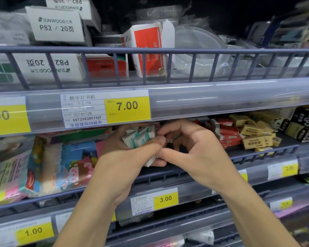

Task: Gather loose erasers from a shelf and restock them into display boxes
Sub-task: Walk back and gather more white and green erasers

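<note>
this is a shop, a stationery aisle by the look of the goods. tiered metal shelves [168,50] with low wire rails run across the view, and each front edge carries a clear plastic price strip [221,98]. yellow price tags [128,108] sit in the strips, printed 7.00, 3.00 and 1.00, one beside a white label with a barcode number. stock is massed in bulk: white boxes marked sunwood p82 [55,25] up top, piles of small wrapped erasers [253,138] to the right, colourful packets in plastic [43,166] to the left.
</note>
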Demonstrator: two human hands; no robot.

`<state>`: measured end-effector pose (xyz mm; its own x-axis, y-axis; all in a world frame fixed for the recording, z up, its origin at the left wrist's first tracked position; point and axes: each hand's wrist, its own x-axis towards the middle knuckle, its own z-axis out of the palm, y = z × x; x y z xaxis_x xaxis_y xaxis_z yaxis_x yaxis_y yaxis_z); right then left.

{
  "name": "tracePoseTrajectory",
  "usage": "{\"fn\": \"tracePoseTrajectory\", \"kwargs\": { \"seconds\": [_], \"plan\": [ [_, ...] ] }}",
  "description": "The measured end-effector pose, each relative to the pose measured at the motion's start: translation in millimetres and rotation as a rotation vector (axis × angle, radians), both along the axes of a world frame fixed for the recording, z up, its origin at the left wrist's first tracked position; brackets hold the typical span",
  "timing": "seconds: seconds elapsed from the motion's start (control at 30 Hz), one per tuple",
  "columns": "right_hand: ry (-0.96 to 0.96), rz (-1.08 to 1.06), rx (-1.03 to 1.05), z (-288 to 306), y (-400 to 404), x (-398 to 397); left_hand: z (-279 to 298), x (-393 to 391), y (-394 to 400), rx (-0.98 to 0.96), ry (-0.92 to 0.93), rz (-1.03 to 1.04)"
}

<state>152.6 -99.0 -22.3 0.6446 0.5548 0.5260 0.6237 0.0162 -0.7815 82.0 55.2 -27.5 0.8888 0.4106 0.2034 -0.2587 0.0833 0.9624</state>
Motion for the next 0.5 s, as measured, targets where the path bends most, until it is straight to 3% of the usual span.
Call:
{"fn": "tracePoseTrajectory", "kwargs": {
  "seconds": [0.13,0.2,0.27,0.33,0.4,0.5],
  "plan": [
    [-0.018,0.015,-0.046,8,-15,11,-1,0,-3,0.038,-0.009,0.021],
    [-0.039,-0.076,-0.071,11,-23,26,-1,0,-2,-0.001,-0.057,-0.012],
    [-0.131,-0.286,-0.299,13,-25,44,0,0,-1,-0.04,-0.056,-0.05],
    [-0.219,-0.426,-0.668,16,-22,61,-1,0,0,-0.058,-0.045,-0.055],
    [-0.265,-0.433,-0.926,16,-16,71,-1,0,-1,-0.084,-0.044,-0.039],
    [-0.314,-0.364,-1.099,12,-6,81,-3,0,-1,-0.12,-0.05,-0.036]
  ]
}}
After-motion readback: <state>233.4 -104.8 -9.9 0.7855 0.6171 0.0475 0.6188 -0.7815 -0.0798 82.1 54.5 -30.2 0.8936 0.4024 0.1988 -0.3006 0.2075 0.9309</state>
